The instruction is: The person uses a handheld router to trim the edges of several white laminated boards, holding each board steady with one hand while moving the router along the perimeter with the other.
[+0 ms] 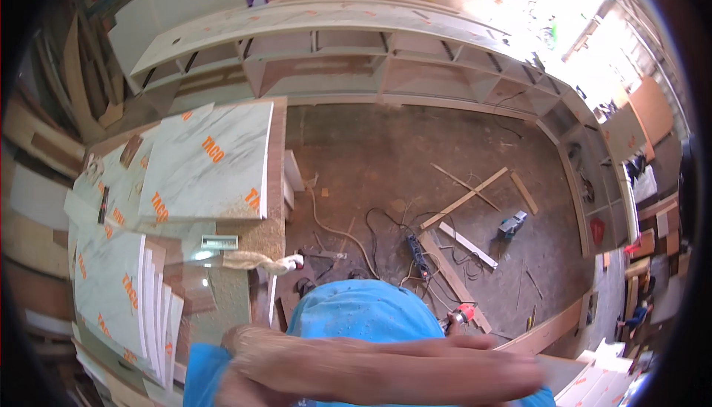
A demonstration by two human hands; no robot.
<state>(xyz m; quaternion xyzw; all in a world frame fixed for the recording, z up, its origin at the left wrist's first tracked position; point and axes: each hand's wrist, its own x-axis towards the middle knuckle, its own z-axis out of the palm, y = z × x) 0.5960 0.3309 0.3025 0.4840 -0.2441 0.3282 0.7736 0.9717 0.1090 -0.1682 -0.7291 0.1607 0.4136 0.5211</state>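
Note:
My left forearm crosses in front of my blue shirt (pixel 363 310) from left to right, close to the camera. At its end my left hand (pixel 497 374) is somewhat blurred; the fingers look stretched out, and nothing shows in them. Just beyond that hand is a red and silver power tool (pixel 463 313), partly hidden behind the arm. I cannot tell whether it lies on the floor or is held. My right hand does not show.
Marble-patterned boards (pixel 208 159) lie stacked on the left, with sawdust (pixel 263 240) along an edge. A long open cabinet frame (pixel 326 73) runs across the back. On the brown floor (pixel 356 155) lie wooden strips (pixel 463 196), cords, a blue power tool (pixel 417 255) and a grey-blue one (pixel 512 225).

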